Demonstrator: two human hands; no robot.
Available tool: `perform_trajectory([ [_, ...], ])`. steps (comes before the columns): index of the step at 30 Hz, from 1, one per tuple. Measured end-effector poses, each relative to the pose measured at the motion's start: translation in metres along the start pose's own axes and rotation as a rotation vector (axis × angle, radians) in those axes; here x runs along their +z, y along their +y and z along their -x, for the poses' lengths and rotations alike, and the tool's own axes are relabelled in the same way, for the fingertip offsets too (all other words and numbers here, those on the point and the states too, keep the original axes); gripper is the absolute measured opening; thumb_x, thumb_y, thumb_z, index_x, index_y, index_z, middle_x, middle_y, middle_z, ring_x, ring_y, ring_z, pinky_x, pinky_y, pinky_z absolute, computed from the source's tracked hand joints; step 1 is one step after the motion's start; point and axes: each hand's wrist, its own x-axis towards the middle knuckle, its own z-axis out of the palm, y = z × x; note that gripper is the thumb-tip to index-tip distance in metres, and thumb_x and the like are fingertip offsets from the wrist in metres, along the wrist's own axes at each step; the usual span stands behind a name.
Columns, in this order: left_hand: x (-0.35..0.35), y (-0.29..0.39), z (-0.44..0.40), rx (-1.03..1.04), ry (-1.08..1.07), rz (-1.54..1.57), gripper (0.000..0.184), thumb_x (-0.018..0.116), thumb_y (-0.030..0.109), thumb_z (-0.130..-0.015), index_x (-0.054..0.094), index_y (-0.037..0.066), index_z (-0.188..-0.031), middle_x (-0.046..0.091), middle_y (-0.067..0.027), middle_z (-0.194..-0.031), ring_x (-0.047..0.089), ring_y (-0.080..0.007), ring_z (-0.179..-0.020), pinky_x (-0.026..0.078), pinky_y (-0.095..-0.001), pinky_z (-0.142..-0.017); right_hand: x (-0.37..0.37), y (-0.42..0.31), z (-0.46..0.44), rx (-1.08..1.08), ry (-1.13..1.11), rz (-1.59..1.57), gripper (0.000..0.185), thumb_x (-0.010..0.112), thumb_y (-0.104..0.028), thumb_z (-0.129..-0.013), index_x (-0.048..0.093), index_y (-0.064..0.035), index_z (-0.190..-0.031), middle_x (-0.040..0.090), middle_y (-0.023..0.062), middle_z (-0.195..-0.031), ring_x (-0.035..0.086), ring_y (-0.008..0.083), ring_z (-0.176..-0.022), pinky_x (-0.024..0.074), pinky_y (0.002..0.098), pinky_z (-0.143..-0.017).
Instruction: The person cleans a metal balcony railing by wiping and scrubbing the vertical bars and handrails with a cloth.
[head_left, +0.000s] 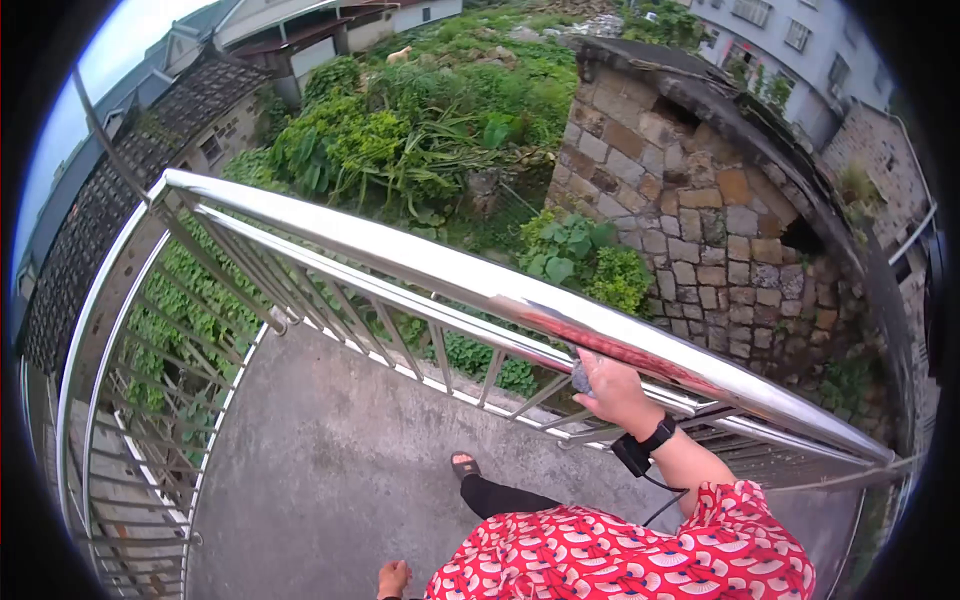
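Observation:
My right hand point(612, 393) is closed on a grey scrubbing pad point(581, 378), which it holds against the lower rail point(470, 325) of the metal railing, just beneath the thick shiny top rail point(400, 245). A black band with a small box and a cable sits at that wrist. Low in the view, my left hand point(394, 577) hangs over the concrete floor with its fingers curled in, touching nothing around it. Whether anything is inside those fingers is too small to tell.
Railing bars point(160, 400) curve round the left side of the concrete floor point(330, 450). One sandalled foot point(464, 463) stands on it. Beyond the railing are green plants point(370, 150), a stone wall point(720, 230) and a tiled roof point(100, 220).

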Motion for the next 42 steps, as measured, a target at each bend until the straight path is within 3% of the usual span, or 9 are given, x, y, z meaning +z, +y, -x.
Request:
perform_trajectory([
  [2,0.005,-0.083,-0.122,0.179,-0.054,0.052,0.037,0.06,0.029,-0.086,0.062,-0.004,-0.102,0.067,-0.0154,-0.087,0.065,-0.0224,-0.081,0.052,-0.0353,-0.073,0.021,-0.007,-0.019,-0.022,0.068,-0.059,0.058,0.071,-0.029,-0.072,0.05,-0.0003,-0.118,0.062,0.0205,-0.086,0.063,0.0355,-0.082,0.0495,0.0435,-0.071],
  [4,-0.023,0.003,-0.091,0.366,-0.072,-0.294,0.046,0.041,0.036,-0.095,0.061,-0.005,-0.097,0.064,-0.0245,-0.097,0.058,-0.0366,-0.078,0.044,-0.0437,-0.073,0.029,-0.027,-0.044,0.074,-0.076,-0.183,0.042,0.068,-0.029,-0.075,0.058,0.0005,-0.102,0.063,0.0213,-0.082,0.064,0.0348,-0.08,0.0502,0.0448,-0.068],
  [5,-0.023,-0.02,-0.164,0.155,-0.122,0.0,0.033,0.057,0.027,-0.088,0.061,-0.003,-0.103,0.067,-0.0137,-0.087,0.065,-0.0213,-0.078,0.052,-0.0354,-0.07,0.034,-0.038,-0.057,-0.024,0.064,-0.154,0.033,0.067,-0.027,-0.075,0.06,0.0013,-0.09,0.062,0.0211,-0.077,0.064,0.035,-0.075,0.0502,0.045,-0.067],
  [15,-0.131,0.183,-0.167,0.38,0.019,0.308,0.029,0.052,0.021,-0.092,0.055,-0.006,-0.102,0.066,-0.0143,-0.081,0.065,-0.0198,-0.07,0.05,-0.0303,-0.062,0.083,-0.172,-0.198,-0.076,0.29,-0.299,0.012,0.051,-0.006,-0.074,0.058,0.0,-0.083,0.06,0.0204,-0.076,0.063,0.0359,-0.071,0.0497,0.0446,-0.063],
  [22,-0.18,0.109,-0.216,0.344,-0.013,0.057,0.027,0.058,0.022,-0.086,0.062,-0.003,-0.096,0.068,-0.0123,-0.079,0.066,-0.0182,-0.074,0.051,-0.0308,-0.067,0.106,-0.247,-0.294,-0.006,0.111,-0.315,0.016,0.05,-0.005,-0.076,0.058,-0.0024,-0.089,0.061,0.0182,-0.075,0.064,0.033,-0.067,0.0506,0.044,-0.056],
  [24,-0.204,0.107,-0.227,0.308,-0.011,-0.051,0.03,0.059,0.025,-0.085,0.062,0.0,-0.1,0.068,-0.0123,-0.082,0.066,-0.021,-0.075,0.051,-0.033,-0.07,0.106,-0.274,-0.325,-0.05,0.276,-0.251,0.018,0.051,-0.006,-0.076,0.056,-0.0026,-0.093,0.061,0.0192,-0.076,0.063,0.0334,-0.071,0.0509,0.0442,-0.058],
  [30,-0.298,0.12,-0.304,0.362,-0.034,-0.192,0.034,0.058,0.034,-0.085,0.064,0.006,-0.101,0.066,-0.0182,-0.092,0.064,-0.032,-0.089,0.049,-0.0394,-0.078,0.125,-0.38,-0.463,0.007,0.33,0.009,0.063,0.068,-0.017,-0.07,0.047,-0.0029,-0.128,0.055,0.0224,-0.095,0.058,0.0374,-0.084,0.0459,0.0481,-0.068],
  [36,-0.403,0.106,-0.328,0.121,0.252,0.658,0.03,0.054,0.023,-0.091,0.058,-0.003,-0.103,0.066,-0.0151,-0.085,0.065,-0.0222,-0.079,0.051,-0.033,-0.073,0.151,-0.495,-0.616,-0.01,0.271,0.134,0.079,0.073,-0.032,-0.07,0.038,-0.0056,-0.137,0.053,0.0187,-0.092,0.058,0.0335,-0.08,0.0457,0.0453,-0.066],
  [42,-0.42,-0.005,-0.287,-0.033,0.408,0.597,0.025,0.053,0.019,-0.088,0.059,-0.005,-0.094,0.064,-0.0125,-0.08,0.062,-0.0173,-0.068,0.051,-0.0321,-0.061,0.174,-0.597,-0.758,-0.015,0.213,0.003,0.071,0.067,-0.032,-0.074,0.04,-0.0081,-0.135,0.054,0.0212,-0.104,0.057,0.0376,-0.095,0.045,0.0483,-0.079],
])
